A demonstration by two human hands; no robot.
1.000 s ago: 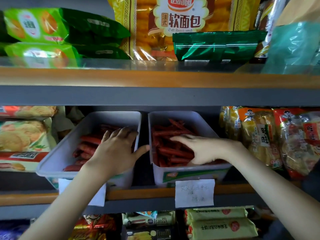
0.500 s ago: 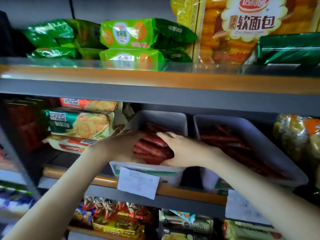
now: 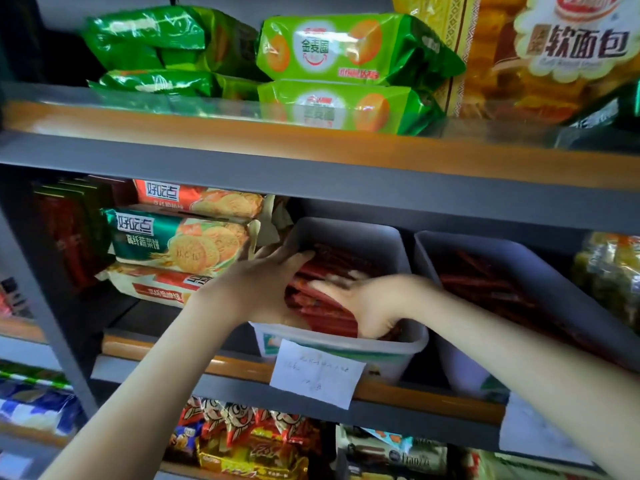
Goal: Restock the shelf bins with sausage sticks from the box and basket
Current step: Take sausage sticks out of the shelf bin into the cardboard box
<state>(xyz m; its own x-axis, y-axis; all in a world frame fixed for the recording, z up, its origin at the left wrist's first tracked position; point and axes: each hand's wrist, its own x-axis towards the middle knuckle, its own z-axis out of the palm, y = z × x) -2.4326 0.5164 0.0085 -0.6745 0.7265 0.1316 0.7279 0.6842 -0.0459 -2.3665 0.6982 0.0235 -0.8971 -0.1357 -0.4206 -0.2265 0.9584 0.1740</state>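
Pressing on the sausage sticks (image 3: 323,315), left hand (image 3: 263,289) and right hand (image 3: 374,306) are held flat, gripping nothing; sticks may be pushed over the bin (image 3: 398,348) rim.

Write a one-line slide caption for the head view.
Restocking: left hand and right hand rest on the red sausage sticks in one white shelf bin, beside a second stocked bin.

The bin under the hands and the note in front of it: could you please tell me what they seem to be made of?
Bin: probably plastic, whitish and slightly translucent, smooth with a dull sheen; its rim and corners are rounded as if moulded.
Note: likely thin white paper, matte, with faint handwriting on it.
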